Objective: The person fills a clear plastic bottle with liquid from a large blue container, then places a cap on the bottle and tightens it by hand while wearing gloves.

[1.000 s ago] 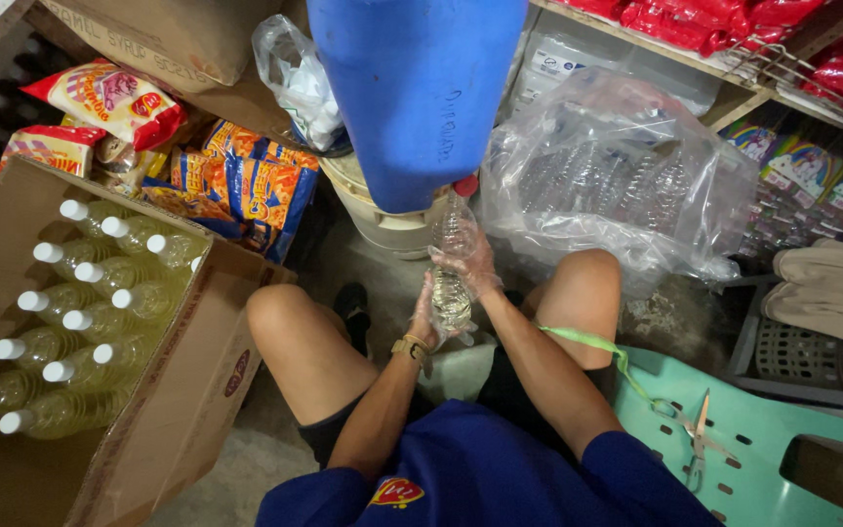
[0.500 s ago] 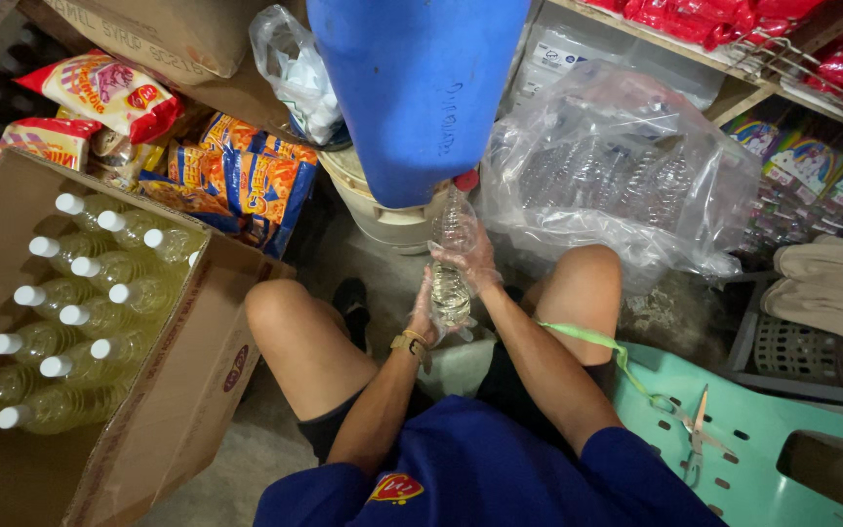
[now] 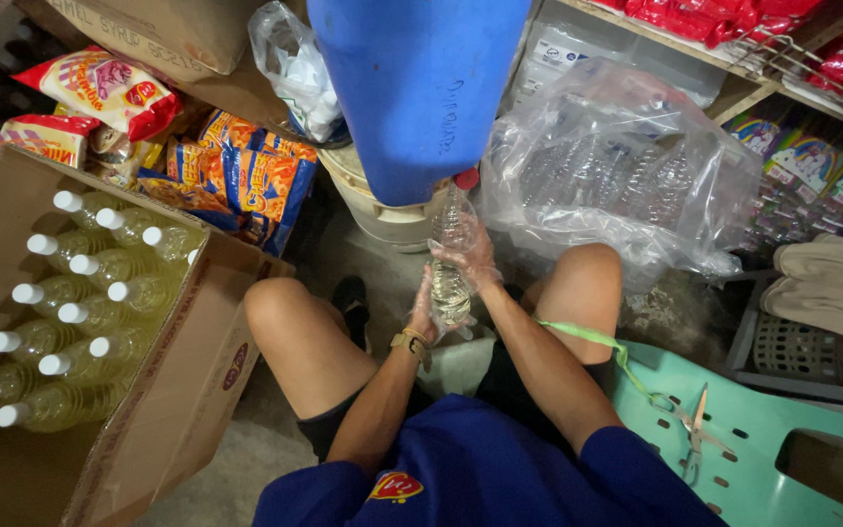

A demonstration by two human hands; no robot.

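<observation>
Shop storeroom; snack packets [image 3: 246, 176], shelves [image 3: 734, 68]

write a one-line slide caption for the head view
Seated person's gloved left hand and right hand hold a clear plastic bottle under a blue drum.

i held a clear plastic bottle [image 3: 452, 263] upright under the blue drum [image 3: 420, 88], my left hand [image 3: 422, 310] at its base and my right hand [image 3: 468, 256] around its middle, a box of capped bottles [image 3: 80, 303] beside my left knee.
</observation>
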